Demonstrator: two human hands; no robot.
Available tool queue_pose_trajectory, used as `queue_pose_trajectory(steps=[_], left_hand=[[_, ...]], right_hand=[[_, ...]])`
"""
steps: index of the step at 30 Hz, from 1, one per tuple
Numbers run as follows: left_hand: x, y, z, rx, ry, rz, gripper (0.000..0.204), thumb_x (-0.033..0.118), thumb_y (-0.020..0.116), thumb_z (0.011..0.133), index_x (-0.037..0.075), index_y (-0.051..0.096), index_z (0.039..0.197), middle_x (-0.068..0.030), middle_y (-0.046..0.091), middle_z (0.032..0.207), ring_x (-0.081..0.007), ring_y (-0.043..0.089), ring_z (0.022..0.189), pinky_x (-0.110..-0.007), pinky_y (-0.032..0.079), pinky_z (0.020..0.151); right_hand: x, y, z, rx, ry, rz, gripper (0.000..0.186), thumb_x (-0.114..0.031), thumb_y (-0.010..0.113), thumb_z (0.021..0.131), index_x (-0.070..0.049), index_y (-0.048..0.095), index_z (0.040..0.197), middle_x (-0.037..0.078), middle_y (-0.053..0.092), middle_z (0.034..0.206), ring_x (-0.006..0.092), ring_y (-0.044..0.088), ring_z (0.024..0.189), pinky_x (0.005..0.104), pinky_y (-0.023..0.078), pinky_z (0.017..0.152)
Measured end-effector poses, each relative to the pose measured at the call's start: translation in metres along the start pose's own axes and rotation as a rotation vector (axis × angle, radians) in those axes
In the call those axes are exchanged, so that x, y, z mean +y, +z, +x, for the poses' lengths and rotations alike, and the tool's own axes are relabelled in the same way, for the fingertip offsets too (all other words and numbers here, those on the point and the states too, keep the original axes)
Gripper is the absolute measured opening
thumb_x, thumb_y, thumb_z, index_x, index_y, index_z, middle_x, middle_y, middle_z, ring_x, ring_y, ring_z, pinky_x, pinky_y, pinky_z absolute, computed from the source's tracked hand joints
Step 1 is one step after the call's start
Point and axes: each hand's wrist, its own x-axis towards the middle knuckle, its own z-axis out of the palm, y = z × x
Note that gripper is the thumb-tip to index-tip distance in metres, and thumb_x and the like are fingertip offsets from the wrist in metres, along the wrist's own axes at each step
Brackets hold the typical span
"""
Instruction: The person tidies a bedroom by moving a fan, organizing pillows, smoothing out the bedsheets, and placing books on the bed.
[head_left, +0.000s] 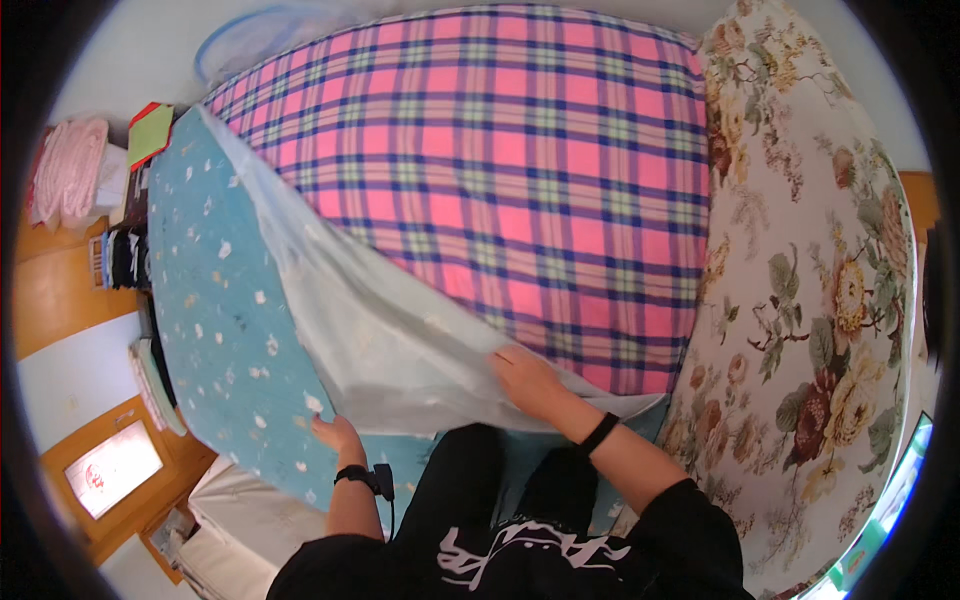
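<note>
A teal bedsheet (pixel 230 300) with small white flowers lies over the left and near part of the bed. Part of it is folded back, so its pale underside (pixel 380 330) shows in a long diagonal band. Beneath the band's upper edge is a pink, navy and green plaid bed cover (pixel 520 170). With its fingers on the band's upper edge, my right hand (pixel 528 383) grips the sheet. My left hand (pixel 338 436) is closed at the lower left fold of the same sheet, thumb pointing up; its other fingers are partly hidden.
A floral padded cover (pixel 790 300) rises along the right side of the bed. Folded pink bedding (pixel 70 175) and a green-and-red flat item (pixel 150 135) stand at the far left. Cream fabric (pixel 245 530) lies at the lower left, near a wooden door (pixel 120 415).
</note>
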Motion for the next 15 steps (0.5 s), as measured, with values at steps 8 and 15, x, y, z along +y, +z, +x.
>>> queue_pose_trajectory(steps=[8, 15], left_hand=[[0.436, 0.157, -0.091, -0.224, 1.130, 0.023, 0.067, 0.015, 0.069, 0.107, 0.009, 0.048, 0.171, -0.0191, 0.039, 0.182, -0.0430, 0.036, 0.168, -0.062, 0.028, 0.137], [0.523, 0.283, -0.110, 0.023, 0.741, 0.068, 0.074, 0.039, 0.056, 0.113, 0.008, 0.038, 0.178, -0.0221, 0.028, 0.187, -0.0445, 0.023, 0.173, -0.069, 0.013, 0.139]], right_hand=[[0.227, -0.209, 0.109, 0.160, 0.107, -0.496, 0.061, -0.025, 0.066, 0.106, -0.002, 0.057, 0.161, 0.019, 0.054, 0.171, 0.0350, 0.050, 0.159, 0.0489, 0.038, 0.135], [0.394, -0.371, 0.146, 0.578, 0.504, -1.111, 0.082, -0.047, 0.058, 0.116, 0.008, 0.037, 0.173, 0.033, 0.040, 0.177, 0.0469, 0.049, 0.158, 0.0525, 0.041, 0.132]])
